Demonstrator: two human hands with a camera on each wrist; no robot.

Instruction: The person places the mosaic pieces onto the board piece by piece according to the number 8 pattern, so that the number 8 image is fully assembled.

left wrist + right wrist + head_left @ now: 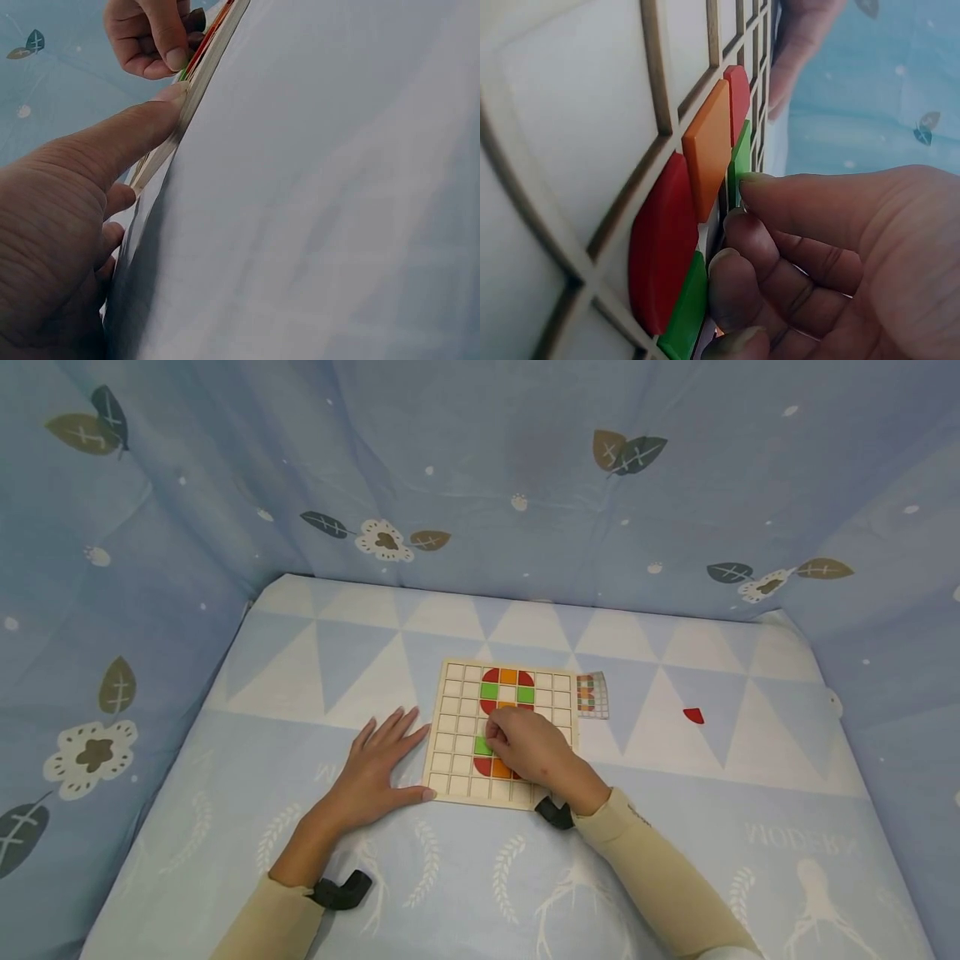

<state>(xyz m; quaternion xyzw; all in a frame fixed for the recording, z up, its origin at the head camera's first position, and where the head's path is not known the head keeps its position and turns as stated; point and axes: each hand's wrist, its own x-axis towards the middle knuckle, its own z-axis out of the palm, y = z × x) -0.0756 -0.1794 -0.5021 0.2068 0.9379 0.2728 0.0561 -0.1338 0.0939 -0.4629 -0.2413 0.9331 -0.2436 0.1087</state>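
A square pale wooden grid board (504, 735) lies flat on a bed covered by a blue-and-white triangle-patterned sheet (675, 827), near the middle of the scene. Red, orange and green tiles fill some cells at its far side, and more sit at its near side beneath the right hand (528, 749). That hand rests over the board's near-right part with fingers curled, their tips pressed against a green square tile (739, 161) set in a cell; whether the grip is clamped on the tile or only touching it cannot be told. The left hand (375, 772) lies flat on the sheet just left of the board, its grip apart, the thumb touching the board's near-left edge. A small printed pattern card (592, 695) lies just right of the board's far corner. A loose red quarter-round tile (693, 716) lies farther right, well apart.
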